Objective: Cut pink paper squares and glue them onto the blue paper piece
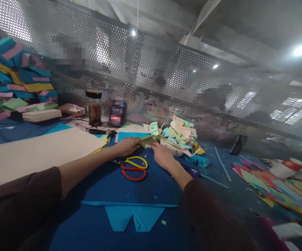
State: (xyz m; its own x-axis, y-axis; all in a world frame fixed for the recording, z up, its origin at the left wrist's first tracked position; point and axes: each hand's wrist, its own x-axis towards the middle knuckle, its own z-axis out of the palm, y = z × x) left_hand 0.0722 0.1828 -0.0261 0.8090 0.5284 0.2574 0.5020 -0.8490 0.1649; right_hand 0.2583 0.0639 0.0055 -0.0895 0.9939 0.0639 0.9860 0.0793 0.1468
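Both my hands reach forward over the blue table. A folded piece of light green paper [148,140] lies between them. My left hand [127,145] has its fingers closed at the paper's left end. My right hand [163,156] pinches its near right edge, beside a pile of cut paper scraps [177,134], some with blue dots. Just below my hands rest scissors with one yellow and one red handle loop [133,173]; their blades are mostly hidden by my left forearm. Closer to me is a folded blue paper piece [135,216] with two flaps.
A large cream sheet [41,153] covers the left side. Behind it stand a dark-lidded jar [94,108] and a phone [117,113]. Stacked paper shapes [17,76] rise at far left. Coloured sheets [273,184] and a paper cup [288,168] are right. A perforated metal screen [140,69] closes the back.
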